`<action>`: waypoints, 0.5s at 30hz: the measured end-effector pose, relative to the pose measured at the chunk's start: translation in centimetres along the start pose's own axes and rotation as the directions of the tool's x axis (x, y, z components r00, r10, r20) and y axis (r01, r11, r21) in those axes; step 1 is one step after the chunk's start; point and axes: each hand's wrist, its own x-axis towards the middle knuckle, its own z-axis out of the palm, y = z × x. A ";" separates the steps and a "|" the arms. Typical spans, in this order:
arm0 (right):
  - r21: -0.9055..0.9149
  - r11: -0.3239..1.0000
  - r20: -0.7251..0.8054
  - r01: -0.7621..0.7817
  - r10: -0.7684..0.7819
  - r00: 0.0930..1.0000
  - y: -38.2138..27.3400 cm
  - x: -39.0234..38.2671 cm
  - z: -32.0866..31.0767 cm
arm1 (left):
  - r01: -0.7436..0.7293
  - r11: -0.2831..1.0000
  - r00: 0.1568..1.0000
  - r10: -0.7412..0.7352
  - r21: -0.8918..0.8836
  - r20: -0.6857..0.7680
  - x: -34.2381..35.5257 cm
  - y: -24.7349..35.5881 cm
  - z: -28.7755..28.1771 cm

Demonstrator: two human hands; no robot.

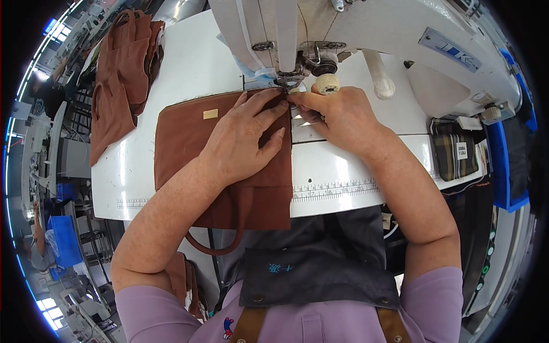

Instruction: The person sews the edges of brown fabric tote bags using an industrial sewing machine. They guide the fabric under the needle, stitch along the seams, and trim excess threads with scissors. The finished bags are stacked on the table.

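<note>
A flat brown bag panel [183, 137] lies on the white sewing table, its strap handle [242, 211] hanging over the front edge. A small gold-coloured label sits near its far edge. My left hand [243, 134] rests flat on the panel with the fingers spread toward the sewing machine's needle area [290, 80]. Beside the needle, my right hand [343, 117] has its thumb and index finger pinched at the panel's far right corner. The exact spot under the presser foot is hidden by my fingertips.
The white sewing machine [389, 28] arches over the far side. More brown bag pieces [117, 80] are piled at the far left of the table [128, 171]. At right lie a plaid pouch [452, 151] and a blue bin [500, 166]. A ruler strip runs along the front edge.
</note>
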 end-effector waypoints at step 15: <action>0.018 1.000 -0.110 0.014 -0.012 0.994 1.3 -0.1 -0.3 | 0.023 0.993 0.999 -0.026 0.117 0.031 0.5 0.0 -0.3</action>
